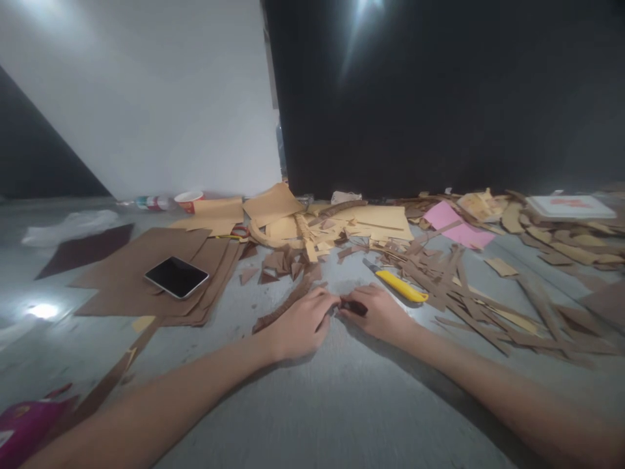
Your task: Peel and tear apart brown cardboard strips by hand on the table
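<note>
Pinching a small dark brown piece: right hand, grip closed. Left hand: grip curled, contents unclear. Alongside: ridged brown strip, curved; smooth yellow knife.

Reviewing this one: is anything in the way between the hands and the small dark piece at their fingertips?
Nothing visible is. The left hand and right hand come together at the small dark piece, which is partly hidden. The yellow cutter lies just beyond the right hand, not between.

The smooth, bare left forearm and right forearm taper to slim wrists; the left hand and right hand are bare.
</note>
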`<action>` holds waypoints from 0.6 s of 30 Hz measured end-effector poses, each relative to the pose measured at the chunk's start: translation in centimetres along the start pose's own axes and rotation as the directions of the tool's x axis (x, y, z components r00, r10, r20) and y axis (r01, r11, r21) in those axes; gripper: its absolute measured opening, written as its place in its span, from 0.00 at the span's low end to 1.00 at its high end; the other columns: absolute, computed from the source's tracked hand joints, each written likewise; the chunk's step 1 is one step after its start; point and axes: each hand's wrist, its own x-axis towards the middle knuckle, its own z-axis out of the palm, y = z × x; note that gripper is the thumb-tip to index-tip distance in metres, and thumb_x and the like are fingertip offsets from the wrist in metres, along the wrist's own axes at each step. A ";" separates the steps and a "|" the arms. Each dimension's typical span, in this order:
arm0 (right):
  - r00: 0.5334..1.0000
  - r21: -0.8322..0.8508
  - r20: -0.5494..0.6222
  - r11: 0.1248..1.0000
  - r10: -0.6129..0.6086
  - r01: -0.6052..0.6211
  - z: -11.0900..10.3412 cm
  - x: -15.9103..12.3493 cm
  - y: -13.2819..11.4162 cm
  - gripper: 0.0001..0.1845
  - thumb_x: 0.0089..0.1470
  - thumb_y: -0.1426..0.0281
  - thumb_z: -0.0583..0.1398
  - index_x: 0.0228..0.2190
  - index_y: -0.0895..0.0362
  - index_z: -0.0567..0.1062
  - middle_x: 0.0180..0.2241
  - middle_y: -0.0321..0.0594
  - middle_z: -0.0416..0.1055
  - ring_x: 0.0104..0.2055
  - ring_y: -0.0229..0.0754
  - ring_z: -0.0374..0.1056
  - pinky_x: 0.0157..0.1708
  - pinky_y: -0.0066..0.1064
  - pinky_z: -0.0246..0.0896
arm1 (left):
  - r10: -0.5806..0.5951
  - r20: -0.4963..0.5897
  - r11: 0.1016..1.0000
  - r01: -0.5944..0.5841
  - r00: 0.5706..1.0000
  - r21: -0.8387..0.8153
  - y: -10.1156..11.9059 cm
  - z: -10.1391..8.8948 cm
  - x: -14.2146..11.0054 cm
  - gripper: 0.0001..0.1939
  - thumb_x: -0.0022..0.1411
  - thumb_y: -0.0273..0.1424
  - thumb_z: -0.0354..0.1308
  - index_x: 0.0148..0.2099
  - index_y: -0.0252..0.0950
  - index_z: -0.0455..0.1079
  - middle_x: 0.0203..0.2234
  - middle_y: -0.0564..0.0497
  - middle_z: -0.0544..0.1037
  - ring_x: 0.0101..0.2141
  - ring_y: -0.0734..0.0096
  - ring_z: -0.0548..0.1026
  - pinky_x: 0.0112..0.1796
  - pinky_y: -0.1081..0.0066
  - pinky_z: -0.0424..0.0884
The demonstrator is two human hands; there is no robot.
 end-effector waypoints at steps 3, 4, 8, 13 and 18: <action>1.000 0.018 -0.011 1.000 0.015 -0.015 0.2 0.2 -0.3 0.07 0.67 0.67 0.66 0.36 0.56 0.78 0.31 0.38 0.78 0.33 0.43 0.72 0.41 0.36 0.59 | -0.005 0.001 1.000 0.005 1.000 0.011 -0.1 0.1 0.0 0.22 0.69 0.17 0.49 0.60 0.39 0.69 0.51 0.43 0.77 0.56 0.57 0.75 0.59 0.55 0.74; 1.000 0.016 -0.010 1.000 -0.001 0.001 0.2 0.2 -0.4 0.06 0.67 0.68 0.65 0.36 0.56 0.78 0.31 0.38 0.78 0.33 0.42 0.72 0.41 0.36 0.59 | -0.009 -0.004 1.000 0.009 1.000 0.014 -0.1 0.1 0.1 0.23 0.69 0.16 0.48 0.60 0.39 0.70 0.51 0.43 0.77 0.56 0.57 0.75 0.59 0.55 0.75; 0.998 0.020 -0.036 0.998 -0.057 0.058 0.5 0.1 -0.2 0.02 0.65 0.72 0.64 0.37 0.56 0.77 0.31 0.38 0.78 0.32 0.42 0.71 0.41 0.36 0.59 | 0.024 -0.059 0.995 -0.018 0.998 0.097 -0.6 0.4 0.1 0.25 0.70 0.16 0.49 0.64 0.38 0.69 0.57 0.42 0.75 0.61 0.55 0.71 0.64 0.50 0.72; 0.994 0.011 -0.040 0.995 -0.100 0.100 0.9 0.0 0.2 0.05 0.68 0.72 0.61 0.38 0.57 0.78 0.31 0.40 0.79 0.33 0.43 0.73 0.41 0.37 0.61 | 0.099 -0.043 0.971 -0.087 0.994 0.222 -1.2 0.8 0.0 0.21 0.72 0.19 0.52 0.62 0.35 0.72 0.60 0.39 0.73 0.65 0.52 0.66 0.66 0.48 0.69; 0.991 -0.020 -0.022 0.991 -0.132 0.131 0.9 0.1 0.2 0.07 0.73 0.72 0.59 0.41 0.56 0.78 0.35 0.42 0.81 0.36 0.45 0.75 0.44 0.39 0.62 | 0.095 -0.036 0.970 -0.084 0.995 0.228 -1.3 0.9 0.1 0.16 0.72 0.19 0.54 0.57 0.34 0.75 0.56 0.40 0.75 0.62 0.52 0.68 0.66 0.48 0.69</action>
